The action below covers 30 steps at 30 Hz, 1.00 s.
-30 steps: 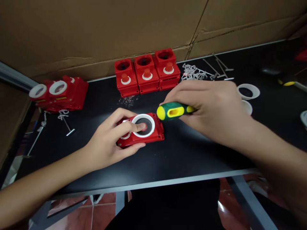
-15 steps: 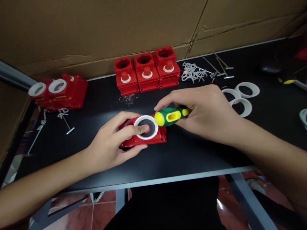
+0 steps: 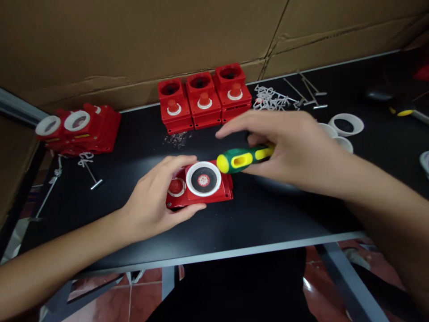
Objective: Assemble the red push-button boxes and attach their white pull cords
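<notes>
My left hand (image 3: 154,197) grips a red plastic box (image 3: 223,193) by its left end, fingers along the far side and thumb along the near side. A white ring (image 3: 188,188) sits on the box around a dark round face, with a red and white patterned disc (image 3: 203,180) at its middle. Left of the ring is a red knob (image 3: 175,186) in a white collar. Just right of the box, my right hand (image 3: 284,143) holds a screwdriver by its green and yellow handle (image 3: 239,160); its index finger is stretched out. The shaft is hidden.
Three red boxes (image 3: 204,98) stand against the cardboard wall, with crumbs (image 3: 177,139) before them. More red boxes (image 3: 107,127) are at the left. White seal ties (image 3: 268,98), metal pins (image 3: 310,89) and white rings (image 3: 346,124) lie to the right.
My left index finger has lifted off the disc, uncovering it and the red knob. My right hand has shifted slightly right and away with the screwdriver, its index finger straightening.
</notes>
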Available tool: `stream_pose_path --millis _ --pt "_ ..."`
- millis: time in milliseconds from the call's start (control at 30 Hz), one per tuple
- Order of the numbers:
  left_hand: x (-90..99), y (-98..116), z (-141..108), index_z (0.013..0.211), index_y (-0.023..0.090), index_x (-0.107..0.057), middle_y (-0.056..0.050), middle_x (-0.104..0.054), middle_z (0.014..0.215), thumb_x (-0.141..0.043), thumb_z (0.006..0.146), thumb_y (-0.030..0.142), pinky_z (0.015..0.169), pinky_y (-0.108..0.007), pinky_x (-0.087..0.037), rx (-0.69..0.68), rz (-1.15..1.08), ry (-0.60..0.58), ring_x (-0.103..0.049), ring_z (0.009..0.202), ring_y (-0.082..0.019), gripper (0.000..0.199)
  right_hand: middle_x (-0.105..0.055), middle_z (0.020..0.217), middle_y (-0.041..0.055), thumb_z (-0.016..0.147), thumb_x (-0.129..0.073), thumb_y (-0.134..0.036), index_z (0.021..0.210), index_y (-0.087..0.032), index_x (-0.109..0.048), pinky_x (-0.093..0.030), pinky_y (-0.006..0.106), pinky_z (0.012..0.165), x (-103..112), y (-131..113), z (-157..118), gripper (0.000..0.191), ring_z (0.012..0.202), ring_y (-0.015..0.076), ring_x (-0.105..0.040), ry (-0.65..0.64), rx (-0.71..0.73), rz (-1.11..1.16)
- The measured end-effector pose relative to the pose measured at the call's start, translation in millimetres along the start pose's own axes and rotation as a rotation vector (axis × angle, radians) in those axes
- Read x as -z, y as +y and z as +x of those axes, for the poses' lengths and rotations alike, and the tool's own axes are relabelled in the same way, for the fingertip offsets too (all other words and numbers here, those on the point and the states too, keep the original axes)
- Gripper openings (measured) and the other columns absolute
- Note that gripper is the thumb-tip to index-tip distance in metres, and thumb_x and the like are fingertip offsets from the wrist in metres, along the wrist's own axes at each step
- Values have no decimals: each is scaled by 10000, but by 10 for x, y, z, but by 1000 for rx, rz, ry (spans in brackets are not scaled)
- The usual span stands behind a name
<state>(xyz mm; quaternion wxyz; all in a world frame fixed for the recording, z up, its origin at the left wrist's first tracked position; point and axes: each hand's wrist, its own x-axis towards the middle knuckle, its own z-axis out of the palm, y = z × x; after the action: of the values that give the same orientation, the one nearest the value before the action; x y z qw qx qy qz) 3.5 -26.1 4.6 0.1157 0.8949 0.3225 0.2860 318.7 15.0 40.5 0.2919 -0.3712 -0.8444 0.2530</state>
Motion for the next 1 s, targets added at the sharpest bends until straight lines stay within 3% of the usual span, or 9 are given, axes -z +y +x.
stream_pose_path --millis 133,200,333,433,500,767,1000 --pt "21 -7 12 1504 178 -602 -151 -809 1360 -894 1057 476 1037 -407 -701 17 -12 -40 -832 1186 -300 611 -776 1272 63 1064 -782 -389 1197 -320 -825 -632 469 979 127 -74 -19 155 1157 308 -754 183 -99 36" --pt "41 -3 24 1495 178 -605 -146 -812 1350 -895 1060 482 1042 -401 -697 20 -28 -47 -833 1171 -292 605 -745 1211 57 1132 -707 -447 1172 -313 -824 -614 448 973 118 -78 -18 182 1118 283 -737 268 -123 55" --pt "47 49 23 1507 176 -593 -145 -809 1364 -886 1073 498 1065 -386 -687 28 -39 -82 -828 1188 -285 615 -752 1071 56 1150 -719 -583 1027 -247 -811 -597 375 872 26 -35 10 369 927 207 -703 419 21 174" --pt "29 98 6 1535 174 -570 -148 -805 1371 -860 1095 506 1071 -368 -682 26 -39 -90 -827 1197 -278 623 -713 892 17 1103 -798 -639 1011 -234 -800 -552 307 624 -27 -41 34 416 715 147 -649 407 52 438" --pt "20 114 -1 1536 177 -563 -145 -807 1366 -850 1104 508 1065 -360 -683 17 -50 -94 -829 1187 -272 615 -713 886 22 1084 -831 -626 975 -226 -789 -531 293 548 -44 -70 39 416 703 143 -659 387 70 581" --pt "39 116 24 1498 168 -587 -153 -810 1384 -836 1118 492 1085 -357 -681 4 -91 -104 -827 1214 -266 558 -722 894 29 1101 -803 -637 983 -234 -764 -607 296 616 -81 -102 19 422 736 156 -683 224 42 670" --pt "42 111 29 1498 187 -595 -149 -814 1394 -860 1099 494 1074 -381 -688 10 -105 -101 -833 1212 -281 569 -707 874 8 1093 -801 -668 982 -244 -742 -622 310 665 -95 -101 21 443 737 156 -689 191 12 634"
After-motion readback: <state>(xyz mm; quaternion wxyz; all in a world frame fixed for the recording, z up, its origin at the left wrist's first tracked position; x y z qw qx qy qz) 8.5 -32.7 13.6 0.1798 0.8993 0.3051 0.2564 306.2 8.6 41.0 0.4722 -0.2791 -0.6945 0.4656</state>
